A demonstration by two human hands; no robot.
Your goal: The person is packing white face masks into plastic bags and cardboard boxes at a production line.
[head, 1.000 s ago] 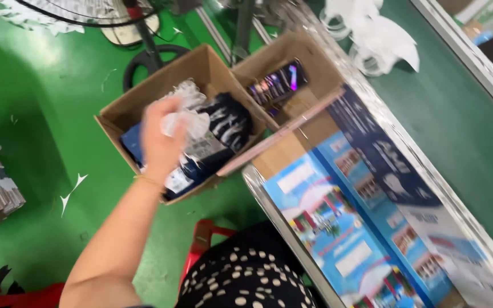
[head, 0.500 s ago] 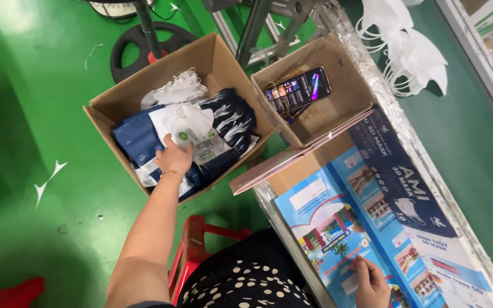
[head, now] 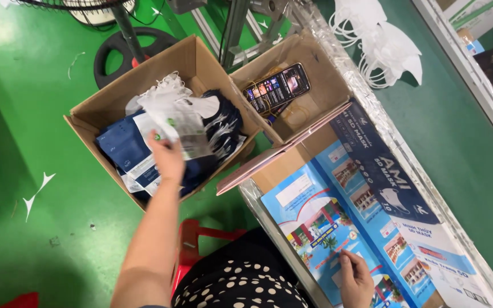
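Observation:
My left hand point(head: 166, 154) reaches down into an open cardboard box point(head: 95, 108) on the green floor and grips a clear packet of white masks point(head: 175, 117). Dark blue mask pouches point(head: 124, 148) fill the box beneath it. My right hand point(head: 356, 278) rests with fingers apart on the colourful printed sheet point(head: 315, 228) covering the table, holding nothing.
A smaller cardboard box point(head: 320, 85) beside the big one holds a phone point(head: 276, 86) with a lit screen. Loose white masks point(head: 380, 45) lie on the table's far end. A red stool point(head: 201, 239) stands below me, a fan base point(head: 124, 48) beyond the box.
The view has shifted right and down. My left hand went from raised above the box down into it, still with the white mask packet. My right hand came into view on the table.

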